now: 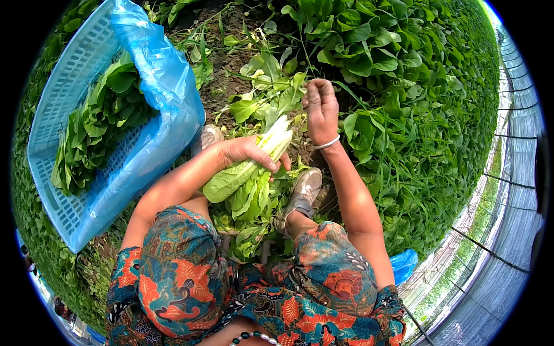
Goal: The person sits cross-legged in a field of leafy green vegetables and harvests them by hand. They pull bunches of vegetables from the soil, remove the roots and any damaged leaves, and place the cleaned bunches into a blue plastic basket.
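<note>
My left hand (255, 153) grips a bunch of leafy greens (236, 179) between my knees, its thumb across the pale stalks. The white stem ends point up and away from me, while the broad leaves hang back toward my lap. Off to the right, my right hand (321, 108) is raised apart from the bunch, fingers curled in against the thumb. Its fingertips are beside a loose light-green leaf (298, 82); whether they touch it is unclear. Discarded leaves (264, 82) lie scattered on the soil beyond the bunch.
At left, a blue plastic crate (56, 125) with a blue plastic liner (173, 95) holds harvested greens (104, 125). Dense growing greens (415, 108) stand at right. My shoes (305, 190) flank the bunch. A blue plastic bag (403, 264) lies near the plastic-sheet wall (519, 142).
</note>
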Demonstrator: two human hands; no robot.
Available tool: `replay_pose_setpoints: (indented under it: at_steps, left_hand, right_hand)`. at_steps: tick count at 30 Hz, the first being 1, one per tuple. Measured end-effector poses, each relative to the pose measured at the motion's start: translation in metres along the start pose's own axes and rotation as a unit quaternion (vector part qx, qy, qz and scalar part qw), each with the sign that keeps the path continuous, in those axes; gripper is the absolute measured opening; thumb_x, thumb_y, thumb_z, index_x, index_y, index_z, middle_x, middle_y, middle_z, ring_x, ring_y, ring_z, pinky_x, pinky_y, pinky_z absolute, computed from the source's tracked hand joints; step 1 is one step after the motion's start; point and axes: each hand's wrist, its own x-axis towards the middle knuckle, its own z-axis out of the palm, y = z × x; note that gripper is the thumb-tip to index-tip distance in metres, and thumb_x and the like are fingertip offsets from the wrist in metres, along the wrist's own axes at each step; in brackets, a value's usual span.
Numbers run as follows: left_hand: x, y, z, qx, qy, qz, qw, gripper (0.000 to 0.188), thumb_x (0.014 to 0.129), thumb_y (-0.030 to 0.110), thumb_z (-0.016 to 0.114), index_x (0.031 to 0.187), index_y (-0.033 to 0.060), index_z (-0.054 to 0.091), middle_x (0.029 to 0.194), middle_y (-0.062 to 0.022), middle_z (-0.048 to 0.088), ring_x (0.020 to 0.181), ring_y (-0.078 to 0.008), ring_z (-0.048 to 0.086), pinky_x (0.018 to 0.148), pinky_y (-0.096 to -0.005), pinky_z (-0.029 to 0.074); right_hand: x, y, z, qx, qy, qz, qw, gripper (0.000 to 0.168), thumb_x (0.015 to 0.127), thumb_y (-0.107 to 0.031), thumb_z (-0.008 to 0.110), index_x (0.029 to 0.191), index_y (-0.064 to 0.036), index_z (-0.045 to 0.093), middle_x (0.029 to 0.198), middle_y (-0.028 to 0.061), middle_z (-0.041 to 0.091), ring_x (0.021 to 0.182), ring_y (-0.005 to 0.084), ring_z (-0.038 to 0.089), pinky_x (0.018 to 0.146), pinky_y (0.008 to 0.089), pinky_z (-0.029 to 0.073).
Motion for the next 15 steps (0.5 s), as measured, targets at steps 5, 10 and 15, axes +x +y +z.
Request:
replay_pose_setpoints:
  at_steps: [5,10,15]
  left_hand:
    - [-0.013,0.012,-0.003,-0.017,0.074,0.065,0.995,0.060,0.065,0.019,0.070,0.115,-0.0090,0.051,0.082,-0.0081,0.059,0.078,-0.0195,0.058,0.080,-0.0348,0.048]
    - [-0.010,0.017,0.014,0.110,0.223,0.061,0.967,0.046,0.063,0.012,0.074,0.105,-0.0001,0.059,0.084,-0.0033,0.061,0.079,-0.0123,0.057,0.074,-0.0268,0.046]
    - [-0.036,0.050,0.008,-0.166,0.167,0.244,0.941,0.017,0.069,0.016,0.058,0.079,0.0057,0.049,0.068,-0.0035,0.044,0.063,-0.0159,0.043,0.064,-0.0287,0.038]
  right_hand:
    - [0.032,-0.008,-0.041,-0.391,-0.019,-0.014,0.920,0.059,0.091,-0.051,0.047,0.120,0.000,0.053,0.126,0.0230,0.049,0.116,0.0328,0.050,0.096,0.0380,0.041]
    - [0.012,-0.010,0.012,0.000,-0.264,0.078,0.961,0.079,0.093,-0.060,0.033,0.138,0.005,0.033,0.143,0.0236,0.034,0.135,0.0302,0.032,0.110,0.0334,0.023]
    - [0.014,0.037,-0.026,-0.360,-0.048,0.059,0.930,0.022,0.087,-0.020,0.058,0.098,-0.001,0.063,0.093,0.0127,0.064,0.082,0.0274,0.062,0.078,0.0350,0.049]
